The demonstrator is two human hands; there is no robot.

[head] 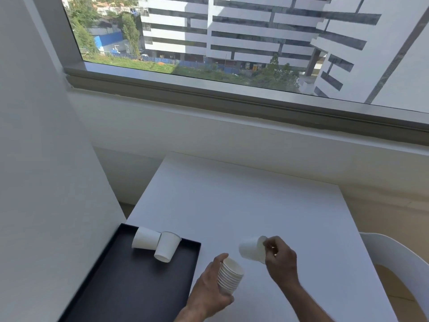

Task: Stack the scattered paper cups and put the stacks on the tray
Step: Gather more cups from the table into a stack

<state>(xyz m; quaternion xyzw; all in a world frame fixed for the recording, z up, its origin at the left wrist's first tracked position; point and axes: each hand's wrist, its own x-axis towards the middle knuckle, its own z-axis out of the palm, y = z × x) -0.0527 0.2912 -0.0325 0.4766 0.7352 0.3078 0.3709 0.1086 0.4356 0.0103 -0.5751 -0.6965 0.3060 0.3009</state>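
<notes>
My left hand (209,289) grips a stack of several white paper cups (231,276) over the white table, just right of the tray, mouth tilted up and to the right. My right hand (279,259) pinches a single white paper cup (251,249) by its base end, lying sideways a little above and right of the stack's mouth, apart from it. A black rectangular tray (130,289) lies at the table's left front. Two loose white cups rest tipped on its far end: one (145,238) on its side, the other (166,247) leaning against it.
The white table (232,205) stands against a low white wall under a wide window. A white wall closes in on the left, right beside the tray. A white chair (399,263) with a wooden seat stands at the table's right edge.
</notes>
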